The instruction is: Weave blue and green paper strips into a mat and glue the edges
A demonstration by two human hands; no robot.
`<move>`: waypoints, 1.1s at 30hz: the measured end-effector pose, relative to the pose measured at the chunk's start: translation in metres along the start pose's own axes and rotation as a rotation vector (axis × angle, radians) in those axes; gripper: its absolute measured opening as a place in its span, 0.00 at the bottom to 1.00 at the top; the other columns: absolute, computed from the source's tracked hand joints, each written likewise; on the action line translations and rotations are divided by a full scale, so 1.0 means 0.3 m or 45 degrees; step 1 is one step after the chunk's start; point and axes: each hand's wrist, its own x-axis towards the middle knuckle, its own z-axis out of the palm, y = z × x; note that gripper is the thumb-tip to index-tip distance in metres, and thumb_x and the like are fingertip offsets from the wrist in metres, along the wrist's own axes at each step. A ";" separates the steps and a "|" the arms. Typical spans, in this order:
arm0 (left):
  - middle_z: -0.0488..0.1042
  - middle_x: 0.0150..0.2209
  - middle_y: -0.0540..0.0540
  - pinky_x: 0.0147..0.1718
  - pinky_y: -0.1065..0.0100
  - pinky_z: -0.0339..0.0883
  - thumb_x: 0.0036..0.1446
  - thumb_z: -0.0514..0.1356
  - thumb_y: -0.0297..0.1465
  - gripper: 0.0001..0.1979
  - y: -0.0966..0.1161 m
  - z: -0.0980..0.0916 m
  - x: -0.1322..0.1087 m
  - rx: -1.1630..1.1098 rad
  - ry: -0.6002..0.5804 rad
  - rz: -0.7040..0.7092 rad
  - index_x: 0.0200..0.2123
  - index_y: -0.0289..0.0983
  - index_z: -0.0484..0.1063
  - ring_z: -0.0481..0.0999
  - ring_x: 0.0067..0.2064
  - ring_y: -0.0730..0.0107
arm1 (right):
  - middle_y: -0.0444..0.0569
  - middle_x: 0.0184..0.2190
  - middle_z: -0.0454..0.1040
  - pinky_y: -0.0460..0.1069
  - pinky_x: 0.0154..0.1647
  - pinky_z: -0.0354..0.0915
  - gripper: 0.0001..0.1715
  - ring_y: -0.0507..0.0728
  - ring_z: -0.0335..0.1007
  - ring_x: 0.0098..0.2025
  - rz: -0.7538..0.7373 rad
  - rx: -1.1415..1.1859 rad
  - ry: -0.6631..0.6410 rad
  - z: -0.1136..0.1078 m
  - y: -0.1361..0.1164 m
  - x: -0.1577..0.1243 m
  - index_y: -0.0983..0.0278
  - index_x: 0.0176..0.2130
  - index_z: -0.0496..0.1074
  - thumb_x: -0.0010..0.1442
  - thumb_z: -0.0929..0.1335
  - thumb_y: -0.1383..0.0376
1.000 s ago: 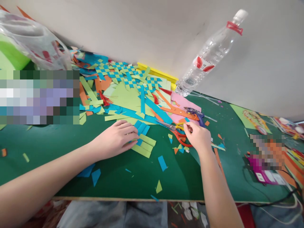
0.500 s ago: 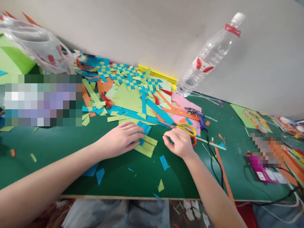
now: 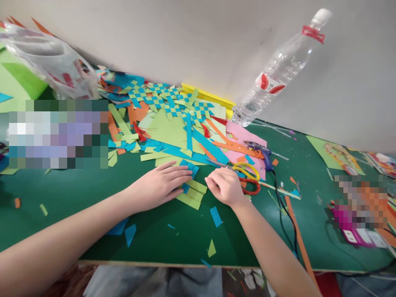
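My left hand (image 3: 162,182) lies with its fingers stretched out over a small paper piece of light green strips (image 3: 193,194) crossed by blue strips (image 3: 191,168). Part of that piece is hidden beneath the palm and fingers. Just right of the strips, my right hand (image 3: 225,185) is closed with its fingers curled in; whatever they may hold is hidden. Behind and beside the right hand are scissors (image 3: 247,171) with yellow and orange handles, lying on the table, their blades pointing left.
Woven blue-green paper pieces (image 3: 157,97) and loose strips pile up at the back. A glue gun (image 3: 267,159) with a black cord lies right. A plastic bottle (image 3: 275,74) stands by the wall. A plastic bag (image 3: 58,62) is at left. Paper scraps (image 3: 216,216) dot the green table (image 3: 173,251).
My right hand has moved left, closer to the strips, so more of the scissors' handles shows. My left hand stays on the paper piece. The whole view has shifted slightly.
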 end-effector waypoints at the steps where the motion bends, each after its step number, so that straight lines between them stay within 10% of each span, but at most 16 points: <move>1: 0.70 0.59 0.44 0.65 0.54 0.56 0.67 0.53 0.33 0.18 0.001 0.001 0.000 0.002 -0.004 -0.001 0.57 0.39 0.67 0.69 0.60 0.62 | 0.43 0.18 0.65 0.48 0.27 0.56 0.18 0.52 0.61 0.22 -0.003 0.010 -0.029 0.001 0.004 -0.007 0.61 0.24 0.62 0.66 0.61 0.65; 33: 0.72 0.58 0.45 0.64 0.55 0.55 0.67 0.53 0.35 0.16 -0.005 0.009 -0.007 -0.008 -0.039 -0.023 0.55 0.41 0.69 0.70 0.59 0.63 | 0.42 0.15 0.63 0.46 0.25 0.55 0.25 0.50 0.60 0.20 0.026 0.124 -0.187 -0.016 0.019 -0.028 0.62 0.23 0.65 0.69 0.57 0.59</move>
